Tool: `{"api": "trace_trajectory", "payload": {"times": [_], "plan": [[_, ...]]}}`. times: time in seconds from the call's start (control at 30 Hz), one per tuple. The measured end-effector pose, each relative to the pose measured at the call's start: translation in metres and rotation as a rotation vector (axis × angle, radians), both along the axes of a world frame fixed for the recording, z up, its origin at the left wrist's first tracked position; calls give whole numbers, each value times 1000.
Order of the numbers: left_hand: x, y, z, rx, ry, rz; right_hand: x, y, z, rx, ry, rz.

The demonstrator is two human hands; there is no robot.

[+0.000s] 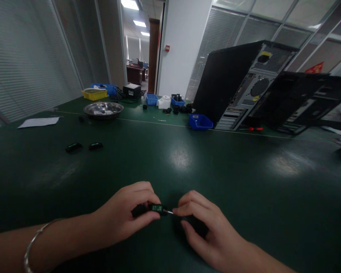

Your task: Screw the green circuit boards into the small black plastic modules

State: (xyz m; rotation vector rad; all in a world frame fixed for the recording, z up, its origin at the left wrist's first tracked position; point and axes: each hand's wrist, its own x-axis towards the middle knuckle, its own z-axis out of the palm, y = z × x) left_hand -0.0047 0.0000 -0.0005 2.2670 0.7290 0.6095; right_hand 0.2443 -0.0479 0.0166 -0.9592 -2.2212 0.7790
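My left hand [135, 206] is closed on a small black module with a green circuit board [157, 208] showing between thumb and fingers. From the module's right end sticks a thin metal rod [168, 212]. My right hand [203, 227] has its fingers curled, and the index fingertip meets the rod's other end. A dark patch under the right palm could be shadow or part of a held thing; I cannot tell which. Two similar black modules, a left one [73, 147] and a right one [96, 145], lie apart on the table further away on the left.
Across the green table [147, 163] stand a metal bowl [103, 109], a yellow tray [94, 94], a dark blue bin [200, 122] and a smaller blue bin [152, 99]. White paper [38, 122] lies at left. A large black computer case [230, 76] stands at back right.
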Motion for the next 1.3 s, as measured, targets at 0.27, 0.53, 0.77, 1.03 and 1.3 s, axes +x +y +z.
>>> {"api": "trace_trajectory", "payload": {"times": [0.27,0.53,0.77,1.03,1.3], "plan": [[1,-1,2,62,20,-28,1,0,0,-10,-25,-9],[1,-2,2,78,57,-49,1,-1,2,-15,-26,13],[2,-2,3,21,4,-52,3,0,-3,-6,-41,13],[2,-4,1,57,43,-26,2,0,-5,40,-77,-6],[5,-7,1,148,47,-3,0,0,-4,12,-42,-3]]}}
